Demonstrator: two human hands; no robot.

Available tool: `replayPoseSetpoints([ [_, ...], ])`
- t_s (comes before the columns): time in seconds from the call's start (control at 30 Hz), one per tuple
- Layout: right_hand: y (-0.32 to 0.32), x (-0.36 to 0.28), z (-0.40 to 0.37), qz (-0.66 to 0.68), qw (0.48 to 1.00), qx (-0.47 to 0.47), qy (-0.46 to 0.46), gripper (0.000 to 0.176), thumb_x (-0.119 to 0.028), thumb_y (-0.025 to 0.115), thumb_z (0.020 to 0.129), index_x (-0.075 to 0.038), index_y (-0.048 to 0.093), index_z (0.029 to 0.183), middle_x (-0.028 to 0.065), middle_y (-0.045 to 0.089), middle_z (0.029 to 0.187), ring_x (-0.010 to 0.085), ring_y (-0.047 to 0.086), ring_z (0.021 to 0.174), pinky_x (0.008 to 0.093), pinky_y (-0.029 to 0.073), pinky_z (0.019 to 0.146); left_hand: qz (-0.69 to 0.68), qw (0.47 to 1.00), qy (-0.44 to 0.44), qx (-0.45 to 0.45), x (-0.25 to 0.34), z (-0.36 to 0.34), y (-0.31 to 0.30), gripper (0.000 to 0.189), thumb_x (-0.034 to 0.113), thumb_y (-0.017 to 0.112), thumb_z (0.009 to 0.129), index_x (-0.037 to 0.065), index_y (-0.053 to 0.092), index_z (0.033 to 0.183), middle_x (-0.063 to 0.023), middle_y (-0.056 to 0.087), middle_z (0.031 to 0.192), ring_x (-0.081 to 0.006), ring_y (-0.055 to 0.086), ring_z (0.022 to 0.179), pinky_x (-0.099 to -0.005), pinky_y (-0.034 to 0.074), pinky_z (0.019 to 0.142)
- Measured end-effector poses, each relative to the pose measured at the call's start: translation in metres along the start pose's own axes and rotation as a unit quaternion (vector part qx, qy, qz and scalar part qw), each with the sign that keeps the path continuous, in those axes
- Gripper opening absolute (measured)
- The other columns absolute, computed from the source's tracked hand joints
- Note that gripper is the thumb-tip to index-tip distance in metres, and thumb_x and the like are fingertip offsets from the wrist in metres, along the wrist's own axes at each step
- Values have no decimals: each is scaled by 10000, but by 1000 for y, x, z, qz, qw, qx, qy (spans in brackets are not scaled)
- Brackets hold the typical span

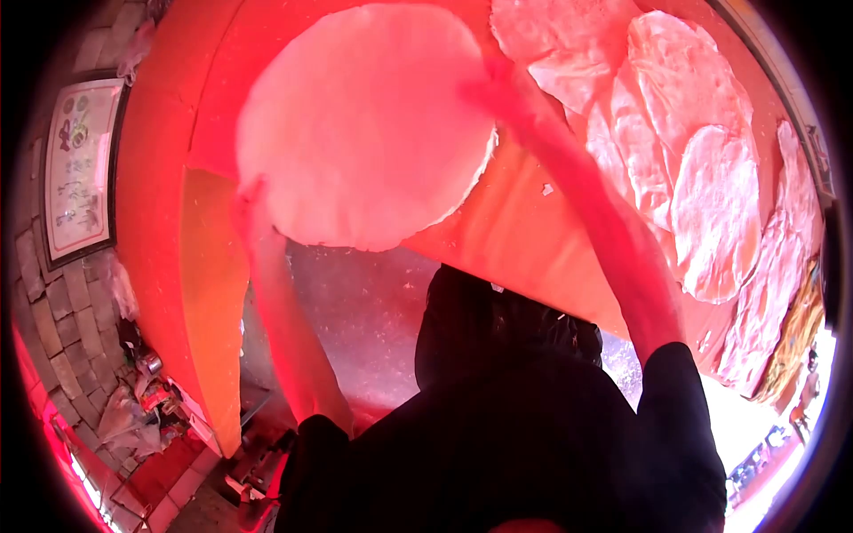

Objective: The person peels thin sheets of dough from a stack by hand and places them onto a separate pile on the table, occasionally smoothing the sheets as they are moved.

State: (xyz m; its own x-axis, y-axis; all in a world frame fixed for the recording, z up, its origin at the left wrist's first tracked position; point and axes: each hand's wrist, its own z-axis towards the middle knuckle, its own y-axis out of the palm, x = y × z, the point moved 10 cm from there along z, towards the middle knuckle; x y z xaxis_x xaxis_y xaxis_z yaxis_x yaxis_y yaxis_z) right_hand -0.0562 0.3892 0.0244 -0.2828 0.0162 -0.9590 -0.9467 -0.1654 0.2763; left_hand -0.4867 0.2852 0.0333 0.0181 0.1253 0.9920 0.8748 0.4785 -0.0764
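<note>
A large round, flat sheet that looks like dough (364, 124) spans the space between my two hands, above the orange-covered table (515, 222). My left hand (253, 204) is at its lower left edge, with the fingers partly hidden and blurred. At the sheet's right edge is my right hand (493, 93), smeared by motion, so its grip is unclear. Several more flat, wrinkled sheets (715, 213) lie overlapping on the right part of the table. A small scrap (547, 189) sits on the cover between.
A framed sign (84, 169) hangs on the brick wall (67, 320) at the left. Cluttered items and plastic bags (133, 422) lie at the lower left. The table's front edge runs close to my body. Bright light enters at the lower right.
</note>
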Motion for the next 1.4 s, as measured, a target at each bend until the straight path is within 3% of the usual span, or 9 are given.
replayPoseSetpoints([
  [0.17,6,16,-6,-207,976,-10,65,528,-206,708,807,-8,539,1266,104,633,1113,241,648,949,348,514,835,-7,998,-47,28,-44,17,-31,186,65,620,908,-42,631,1060,-107,650,1037,-188,623,967,-315,515,831],
  [0.3,-1,-7,13,-569,816,70,73,581,-251,713,824,-42,514,1328,104,631,1130,240,635,927,368,508,818,17,998,-64,23,-19,4,-22,251,150,563,948,-31,599,1118,-84,639,1053,-184,606,995,-353,499,857],
  [0.43,9,4,25,-566,821,64,33,585,-258,716,817,-34,515,1318,128,620,1149,271,620,961,390,504,838,-152,978,-94,-112,-37,-6,28,443,273,468,1001,-39,470,1316,-139,568,1282,-251,560,1177,-397,476,953],
  [0.57,11,2,10,-557,827,71,-11,588,-265,718,810,-26,515,1308,153,609,1168,302,605,995,412,500,857,-112,982,-127,-80,-35,-24,57,455,202,443,1009,-48,390,1385,-158,480,1378,-305,502,1241,-427,456,1000],
  [0.93,-5,-61,-54,-460,870,101,-150,600,-284,724,792,-3,517,1280,219,578,1221,387,564,1087,471,488,911,161,985,31,-51,-13,-21,39,399,272,508,1004,-25,519,1271,-143,570,1210,-252,547,1110,-369,460,945],
  [1.1,-158,-104,-196,-643,742,188,-9,662,-304,742,776,-61,495,1341,228,533,1229,412,528,1115,477,460,925,374,905,205,8,64,-48,15,369,277,533,998,-22,590,1206,-133,621,1128,-224,577,1043,-330,464,914],
  [1.17,-228,-97,-265,-786,581,206,54,695,-269,803,713,-46,518,1306,210,540,1275,408,501,1179,515,427,961,363,901,234,34,77,-40,2,342,237,547,989,-27,587,1203,-138,620,1135,-223,580,1042,-323,464,914],
  [1.27,-255,-114,-299,-767,603,216,27,488,-205,720,741,-17,591,1174,162,627,1007,357,600,930,463,484,779,219,946,208,116,103,-75,54,305,183,568,972,-37,589,1182,-144,621,1136,-219,583,1040,-319,464,921],
  [1.4,-262,-138,-308,-737,612,286,2,401,-147,702,756,-44,611,1132,145,651,963,325,627,898,436,507,766,92,967,227,-70,102,-129,167,299,137,607,936,-57,585,1164,-131,621,1133,-205,582,1043,-329,467,928],
])
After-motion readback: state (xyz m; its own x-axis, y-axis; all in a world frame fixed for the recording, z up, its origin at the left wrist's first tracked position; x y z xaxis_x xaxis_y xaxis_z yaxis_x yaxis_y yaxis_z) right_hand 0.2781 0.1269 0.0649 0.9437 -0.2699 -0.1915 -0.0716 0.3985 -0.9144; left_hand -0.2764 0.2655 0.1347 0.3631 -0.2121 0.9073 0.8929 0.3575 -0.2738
